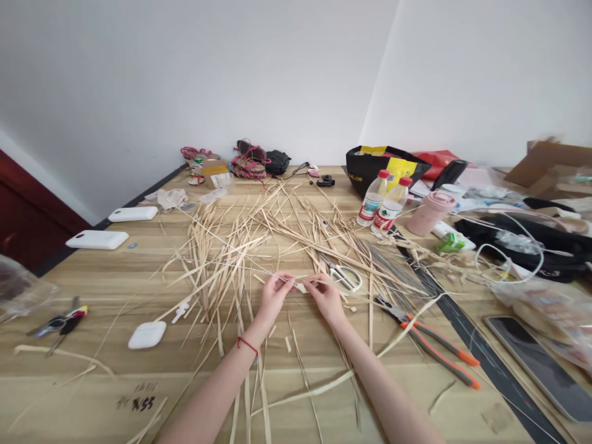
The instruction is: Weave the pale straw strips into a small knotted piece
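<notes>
My left hand is closed in a pinch on thin white wires, which run from its fingertips toward the back left. Close beside it, my right hand pinches the end of a pale straw strip; a small piece of it shows in the gap between the hands. Loose straw strips lie in a wide tangle under and beyond both hands. White-handled scissors rest just past my right hand. Pliers with orange and grey handles lie to its right.
Two red-capped water bottles, a pink cup and a black-yellow bag stand at the back right. A phone lies at the right edge. A white earbud case and keys are on the left.
</notes>
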Motion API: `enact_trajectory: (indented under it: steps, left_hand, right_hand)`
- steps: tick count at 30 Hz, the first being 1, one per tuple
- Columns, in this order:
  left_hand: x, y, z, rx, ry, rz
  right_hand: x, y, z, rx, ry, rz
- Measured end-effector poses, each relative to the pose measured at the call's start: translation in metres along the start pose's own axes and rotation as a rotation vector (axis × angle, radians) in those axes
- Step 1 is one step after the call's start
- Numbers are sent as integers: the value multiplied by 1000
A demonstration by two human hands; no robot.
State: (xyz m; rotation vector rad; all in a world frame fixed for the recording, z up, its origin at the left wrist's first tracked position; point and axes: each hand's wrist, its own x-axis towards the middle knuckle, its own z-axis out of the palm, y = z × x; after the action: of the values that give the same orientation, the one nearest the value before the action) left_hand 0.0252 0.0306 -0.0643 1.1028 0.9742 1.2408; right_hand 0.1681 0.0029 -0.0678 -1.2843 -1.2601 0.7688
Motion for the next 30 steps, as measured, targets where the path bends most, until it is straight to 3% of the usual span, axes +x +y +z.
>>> enact_trajectory:
  steps: [15,23,30]
  left_hand:
    - [-2,1,-3,23,-33,35]
    - [-6,1,0,62,-56,86]
    - [-8,5,1,100,-59,78]
  right_hand:
    - [-12,-19,2,-134,13,-126]
    - [-11,-12,3,-92,100,-39]
    - [-8,2,4,-116,141,-105]
